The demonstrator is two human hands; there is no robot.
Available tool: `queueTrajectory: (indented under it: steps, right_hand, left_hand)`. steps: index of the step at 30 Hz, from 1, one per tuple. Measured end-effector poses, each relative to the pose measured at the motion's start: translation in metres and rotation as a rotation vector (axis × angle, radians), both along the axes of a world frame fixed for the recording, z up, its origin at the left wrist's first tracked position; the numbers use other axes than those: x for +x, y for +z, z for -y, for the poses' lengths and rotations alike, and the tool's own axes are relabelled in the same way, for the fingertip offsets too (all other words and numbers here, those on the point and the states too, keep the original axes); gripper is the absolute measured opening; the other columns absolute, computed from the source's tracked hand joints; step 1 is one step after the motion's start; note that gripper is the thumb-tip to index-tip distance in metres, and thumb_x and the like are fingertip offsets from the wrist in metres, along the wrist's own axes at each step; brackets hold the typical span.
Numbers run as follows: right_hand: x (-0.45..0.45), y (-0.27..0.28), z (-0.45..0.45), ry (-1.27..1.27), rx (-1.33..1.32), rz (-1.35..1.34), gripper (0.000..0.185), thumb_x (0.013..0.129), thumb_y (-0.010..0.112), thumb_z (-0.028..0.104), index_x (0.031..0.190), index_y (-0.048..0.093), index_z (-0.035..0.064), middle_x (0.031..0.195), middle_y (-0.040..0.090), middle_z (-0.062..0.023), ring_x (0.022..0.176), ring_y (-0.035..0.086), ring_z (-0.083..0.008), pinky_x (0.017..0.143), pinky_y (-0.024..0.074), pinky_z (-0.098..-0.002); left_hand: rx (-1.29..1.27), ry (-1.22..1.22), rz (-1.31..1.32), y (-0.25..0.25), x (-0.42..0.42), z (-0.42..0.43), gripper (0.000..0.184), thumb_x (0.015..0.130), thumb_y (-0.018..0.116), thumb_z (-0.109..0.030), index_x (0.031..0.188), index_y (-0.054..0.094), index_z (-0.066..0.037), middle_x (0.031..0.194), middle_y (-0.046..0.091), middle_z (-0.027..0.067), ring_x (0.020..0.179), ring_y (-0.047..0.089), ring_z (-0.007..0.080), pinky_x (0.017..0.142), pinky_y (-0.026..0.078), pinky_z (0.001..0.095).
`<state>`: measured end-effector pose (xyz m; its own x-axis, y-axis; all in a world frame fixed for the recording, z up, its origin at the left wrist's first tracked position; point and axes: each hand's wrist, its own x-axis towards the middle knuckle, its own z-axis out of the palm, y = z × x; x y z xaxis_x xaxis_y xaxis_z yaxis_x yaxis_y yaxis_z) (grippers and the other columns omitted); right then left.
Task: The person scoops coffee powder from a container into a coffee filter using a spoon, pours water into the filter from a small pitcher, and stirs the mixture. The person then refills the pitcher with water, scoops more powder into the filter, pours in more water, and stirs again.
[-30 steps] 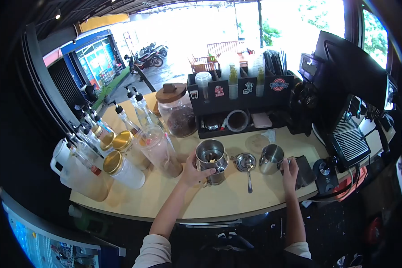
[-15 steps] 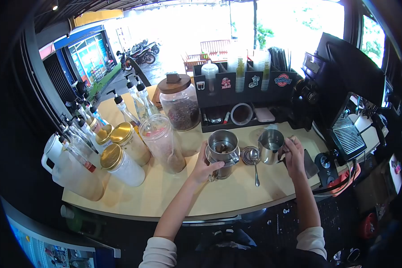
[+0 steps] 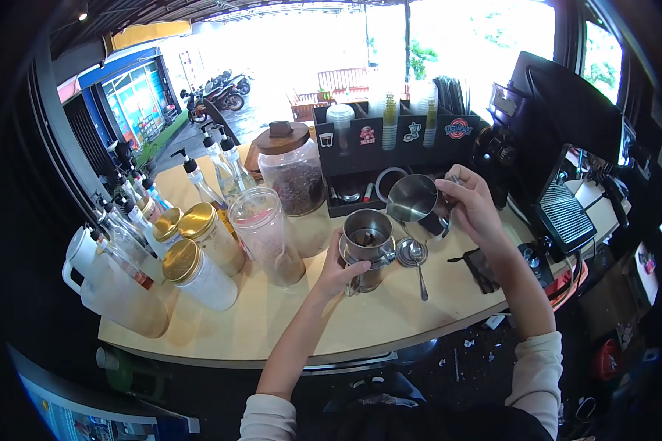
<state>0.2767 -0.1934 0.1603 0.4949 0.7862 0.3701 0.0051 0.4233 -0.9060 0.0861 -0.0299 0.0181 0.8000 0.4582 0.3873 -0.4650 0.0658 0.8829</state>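
Note:
My left hand (image 3: 340, 273) is wrapped round the side of a metal drip filter (image 3: 368, 234), which sits upright on top of a glass on the counter. Something dark lies inside the filter. Raised above the counter, my right hand (image 3: 469, 202) grips the handle of a steel pitcher (image 3: 413, 200). The pitcher tilts toward the filter, close to its upper right, and the two look apart. Just right of the filter, a spoon (image 3: 421, 273) rests on a small round metal dish (image 3: 410, 252).
Jars with gold lids (image 3: 182, 261), a tall clear container (image 3: 268, 239) and pump bottles stand at left. Behind are a wooden-lidded jar (image 3: 293, 173) and a black cup organizer (image 3: 390, 158). A dark cloth (image 3: 482, 270) and a coffee machine (image 3: 566, 220) are at right.
My right hand has lifted the pitcher off the counter, moved it left toward the filter and tilted it. My left hand stays at the filter. The camera view has shifted slightly.

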Motion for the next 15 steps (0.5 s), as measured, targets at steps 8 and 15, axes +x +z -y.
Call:
queueTrajectory:
  steps: [8, 15]
  right_hand:
    - [-0.008, 0.021, -0.008, -0.011, -0.099, 0.139, 0.020, 0.084, 0.069, 0.006, 0.076, 0.050, 0.0090, 0.070, 0.058, 0.0028, 0.062, 0.053, -0.0019, 0.058, 0.0405, -0.0185]
    - [-0.011, 0.027, -0.011, -0.031, -0.129, 0.170, 0.021, 0.084, 0.069, 0.005, 0.075, 0.050, 0.0084, 0.067, 0.055, 0.0038, 0.061, 0.052, -0.0011, 0.055, 0.0394, -0.0176]
  left_hand:
    - [-0.028, -0.017, -0.003, 0.000, 0.000, 0.000, 0.079, 0.068, 0.080, -0.015, 0.131, 0.033, -0.010, 0.124, 0.050, 0.0087, 0.119, 0.048, 0.0203, 0.101, 0.039, 0.0368]
    - [0.030, -0.016, -0.006, 0.000, 0.001, -0.003, 0.085, 0.067, 0.080, -0.017, 0.136, 0.031, -0.009, 0.127, 0.049, 0.0090, 0.122, 0.046, 0.0208, 0.104, 0.036, 0.0375]
